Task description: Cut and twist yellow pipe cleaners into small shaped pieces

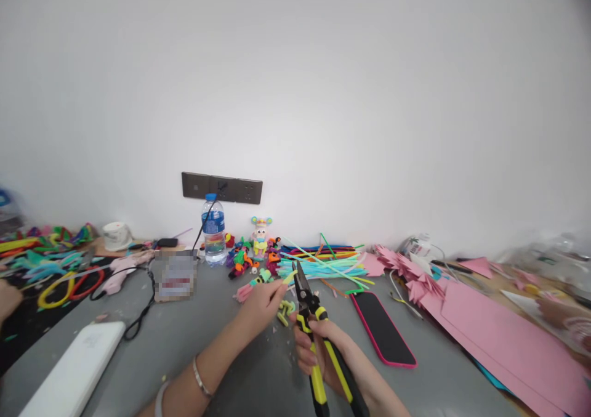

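My right hand is wrapped round pliers with yellow and black handles; the handles stand apart and the dark jaws point up and away from me. My left hand pinches a short pale-yellow pipe cleaner, its tip close beside the jaws. Whether the jaws touch it, I cannot tell. Short yellow-green cut pieces lie on the grey table between my hands. Just behind is a bundle of coloured pipe cleaners, mostly mint green.
A phone with a pink edge and pink paper sheets are at right. A water bottle, a small figurine and fuzzy ornaments stand near the wall. At left are scissors, a white power bank and another person's hand.
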Demonstrator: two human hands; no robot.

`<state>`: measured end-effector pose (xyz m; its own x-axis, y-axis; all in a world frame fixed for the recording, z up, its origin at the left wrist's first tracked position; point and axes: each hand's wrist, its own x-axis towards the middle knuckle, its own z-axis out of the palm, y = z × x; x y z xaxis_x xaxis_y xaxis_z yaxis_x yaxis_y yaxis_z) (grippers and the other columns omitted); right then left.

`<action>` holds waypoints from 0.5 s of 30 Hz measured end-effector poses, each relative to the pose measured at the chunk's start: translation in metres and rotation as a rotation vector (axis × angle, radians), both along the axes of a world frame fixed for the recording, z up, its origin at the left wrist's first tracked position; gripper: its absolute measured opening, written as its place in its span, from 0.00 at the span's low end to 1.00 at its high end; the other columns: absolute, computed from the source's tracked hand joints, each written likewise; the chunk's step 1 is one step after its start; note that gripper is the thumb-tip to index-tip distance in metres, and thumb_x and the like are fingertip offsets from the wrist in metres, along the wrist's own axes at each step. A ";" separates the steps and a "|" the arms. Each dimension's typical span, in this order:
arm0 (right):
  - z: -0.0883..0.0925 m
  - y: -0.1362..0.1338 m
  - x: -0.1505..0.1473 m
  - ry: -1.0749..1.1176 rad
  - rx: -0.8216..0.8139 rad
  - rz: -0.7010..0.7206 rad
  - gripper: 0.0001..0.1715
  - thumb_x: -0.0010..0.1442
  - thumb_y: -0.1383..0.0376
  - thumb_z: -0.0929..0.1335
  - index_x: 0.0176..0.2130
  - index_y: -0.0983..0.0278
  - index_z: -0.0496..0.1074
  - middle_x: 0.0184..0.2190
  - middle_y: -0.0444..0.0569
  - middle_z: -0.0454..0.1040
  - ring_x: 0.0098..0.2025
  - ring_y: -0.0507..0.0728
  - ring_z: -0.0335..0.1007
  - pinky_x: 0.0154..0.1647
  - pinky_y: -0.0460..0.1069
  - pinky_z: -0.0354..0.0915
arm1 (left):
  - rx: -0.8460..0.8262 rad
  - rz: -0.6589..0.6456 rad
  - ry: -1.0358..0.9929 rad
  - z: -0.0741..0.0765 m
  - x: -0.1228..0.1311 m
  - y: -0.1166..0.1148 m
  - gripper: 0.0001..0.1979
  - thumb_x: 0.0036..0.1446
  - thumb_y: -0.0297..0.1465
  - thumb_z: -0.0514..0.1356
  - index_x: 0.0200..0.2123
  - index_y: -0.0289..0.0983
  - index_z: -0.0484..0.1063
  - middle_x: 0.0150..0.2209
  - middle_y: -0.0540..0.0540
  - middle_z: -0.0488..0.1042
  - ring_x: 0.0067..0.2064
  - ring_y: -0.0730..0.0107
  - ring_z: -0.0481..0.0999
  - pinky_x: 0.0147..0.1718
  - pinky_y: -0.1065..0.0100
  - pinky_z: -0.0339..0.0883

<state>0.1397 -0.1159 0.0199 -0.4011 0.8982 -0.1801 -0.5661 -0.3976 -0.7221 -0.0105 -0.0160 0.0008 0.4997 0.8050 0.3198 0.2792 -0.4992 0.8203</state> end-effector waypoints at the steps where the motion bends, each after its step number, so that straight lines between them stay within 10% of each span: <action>1: -0.002 -0.001 -0.001 0.007 0.008 -0.006 0.20 0.51 0.58 0.71 0.42 0.65 0.68 0.24 0.40 0.59 0.20 0.47 0.51 0.24 0.45 0.55 | 0.007 -0.002 0.000 0.000 0.000 0.000 0.19 0.64 0.38 0.46 0.21 0.39 0.54 0.19 0.55 0.55 0.24 0.71 0.56 0.26 0.68 0.44; 10: -0.015 0.009 0.021 -0.110 0.125 -0.200 0.21 0.50 0.54 0.71 0.40 0.63 0.67 0.20 0.35 0.55 0.16 0.46 0.46 0.19 0.43 0.51 | -0.072 0.037 -0.065 0.000 -0.003 0.001 0.20 0.61 0.42 0.49 0.20 0.39 0.55 0.19 0.55 0.53 0.24 0.72 0.54 0.25 0.68 0.42; 15: 0.007 -0.003 0.065 -1.034 0.231 -0.254 0.21 0.54 0.52 0.67 0.43 0.61 0.65 0.32 0.46 0.72 0.34 0.57 0.69 0.35 0.49 0.64 | -0.409 0.025 -0.319 -0.002 0.000 0.008 0.22 0.53 0.52 0.53 0.23 0.39 0.59 0.18 0.57 0.54 0.20 0.76 0.50 0.21 0.71 0.41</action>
<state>0.2045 -0.1187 0.0273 0.0497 0.9890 -0.1396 0.3118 -0.1482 -0.9385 -0.0108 -0.0076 -0.0012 0.4078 0.9065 0.1094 -0.0086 -0.1160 0.9932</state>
